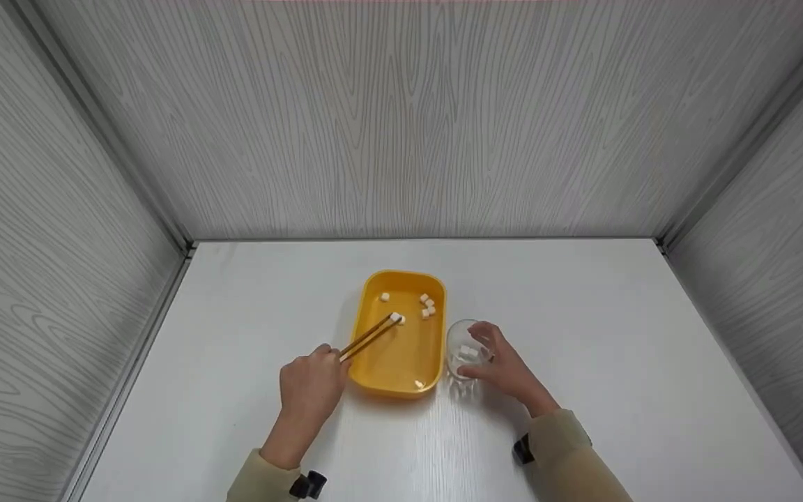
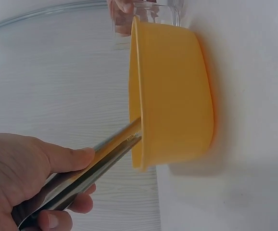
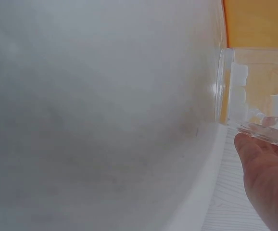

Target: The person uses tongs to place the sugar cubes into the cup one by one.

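Note:
My left hand (image 1: 312, 385) grips a pair of metal tongs (image 2: 92, 172), thumb on one arm and fingers under the other. The tongs reach over the rim of a yellow plastic tub (image 1: 401, 355), their tips at a white cube (image 1: 395, 317) near its middle. Another white cube touches that one. Holding a clear glass (image 1: 459, 333) by its side, my right hand (image 1: 506, 366) has thumb and fingers curled about it. A few white cubes (image 1: 468, 351) lie inside the glass, which stands upright at the tub's right side. The tips are hidden behind the tub wall in the left wrist view.
Several loose white cubes (image 1: 427, 305) lie toward the tub's far right, and a single cube (image 1: 385, 297) toward its far left. Everything stands on a white table (image 1: 583, 314), enclosed at back and sides by grey wood-grain panels (image 1: 401, 125).

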{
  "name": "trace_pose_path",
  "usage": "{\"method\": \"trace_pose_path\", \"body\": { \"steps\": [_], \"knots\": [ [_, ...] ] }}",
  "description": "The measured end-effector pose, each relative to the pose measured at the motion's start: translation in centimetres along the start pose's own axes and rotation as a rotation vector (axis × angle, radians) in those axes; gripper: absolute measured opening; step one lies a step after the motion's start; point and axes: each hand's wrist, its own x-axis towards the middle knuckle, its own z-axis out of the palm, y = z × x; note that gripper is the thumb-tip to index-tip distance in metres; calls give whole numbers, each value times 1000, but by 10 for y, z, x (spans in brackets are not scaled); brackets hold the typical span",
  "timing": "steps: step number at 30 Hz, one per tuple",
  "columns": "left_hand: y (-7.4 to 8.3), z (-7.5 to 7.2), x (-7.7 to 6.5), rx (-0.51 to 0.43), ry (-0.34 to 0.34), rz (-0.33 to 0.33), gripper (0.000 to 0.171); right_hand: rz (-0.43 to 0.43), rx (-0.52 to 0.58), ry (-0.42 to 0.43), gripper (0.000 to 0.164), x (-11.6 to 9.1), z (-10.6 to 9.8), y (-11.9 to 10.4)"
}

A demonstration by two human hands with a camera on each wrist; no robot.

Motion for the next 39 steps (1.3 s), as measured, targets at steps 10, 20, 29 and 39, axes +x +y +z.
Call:
{"method": "trace_pose_path", "body": {
  "steps": [10,20,29,39],
  "knots": [
    [4,-16,2,-103,10,-6,23,32,-27,8,85,0,1,0],
    [13,-28,4,-161,53,45,26,47,-29,15,85,1,1,-1],
    [21,-30,6,-260,54,95,24,44,-7,6,87,0,2,0],
    [31,-28,9,-338,-4,131,24,52,-2,3,84,1,1,-1]
  ]
}}
